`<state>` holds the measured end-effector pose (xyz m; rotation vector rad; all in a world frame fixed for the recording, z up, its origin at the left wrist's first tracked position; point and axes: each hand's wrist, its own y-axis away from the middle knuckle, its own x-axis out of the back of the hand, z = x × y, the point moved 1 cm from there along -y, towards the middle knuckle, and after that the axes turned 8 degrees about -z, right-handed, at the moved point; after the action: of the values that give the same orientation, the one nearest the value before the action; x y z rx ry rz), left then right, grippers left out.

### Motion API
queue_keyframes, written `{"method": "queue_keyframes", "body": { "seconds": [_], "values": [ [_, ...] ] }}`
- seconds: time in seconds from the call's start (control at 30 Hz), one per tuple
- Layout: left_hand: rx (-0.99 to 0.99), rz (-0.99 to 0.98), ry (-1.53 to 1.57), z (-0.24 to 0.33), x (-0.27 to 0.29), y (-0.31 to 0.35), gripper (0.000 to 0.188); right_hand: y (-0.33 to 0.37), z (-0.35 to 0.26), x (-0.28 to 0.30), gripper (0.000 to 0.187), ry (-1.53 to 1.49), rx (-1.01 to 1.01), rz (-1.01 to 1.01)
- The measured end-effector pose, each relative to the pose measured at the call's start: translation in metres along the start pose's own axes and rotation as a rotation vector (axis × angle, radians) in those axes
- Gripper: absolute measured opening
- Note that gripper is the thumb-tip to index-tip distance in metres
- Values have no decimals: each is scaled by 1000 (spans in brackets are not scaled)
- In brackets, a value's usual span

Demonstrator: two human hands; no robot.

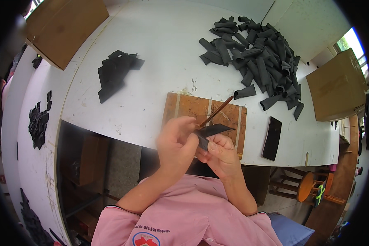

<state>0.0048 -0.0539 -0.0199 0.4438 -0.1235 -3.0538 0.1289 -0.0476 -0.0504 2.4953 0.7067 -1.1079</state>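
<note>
In front of my chest, both hands close on one small dark fabric piece, which looks folded, with a pointed end sticking out to the right. My left hand has bent fingers, its thumb pressed to the fabric's left side. My right hand pinches the fabric from below and the right. A thin brown stick slants up and right from beside my left fingertips; its lower end is hidden, and I cannot tell whether that hand grips it. Below them lies a worn wooden board at the table's front edge.
A big heap of rolled dark fabric tubes covers the back right. Flat dark pieces are stacked at the back left. A black phone lies right of the board. Cardboard boxes stand at both sides; a wooden stool is below right.
</note>
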Motion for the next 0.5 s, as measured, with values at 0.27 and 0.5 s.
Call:
{"method": "queue_keyframes", "body": {
  "seconds": [0.27, 0.5],
  "values": [
    [159, -605, 375, 2, 18, -4, 34, -2, -2, 5, 7, 67, 113, 136],
    [-258, -392, -267, 17, 5, 13, 40, 1, -23, -2, 3, 372, 471, -102]
  ]
}}
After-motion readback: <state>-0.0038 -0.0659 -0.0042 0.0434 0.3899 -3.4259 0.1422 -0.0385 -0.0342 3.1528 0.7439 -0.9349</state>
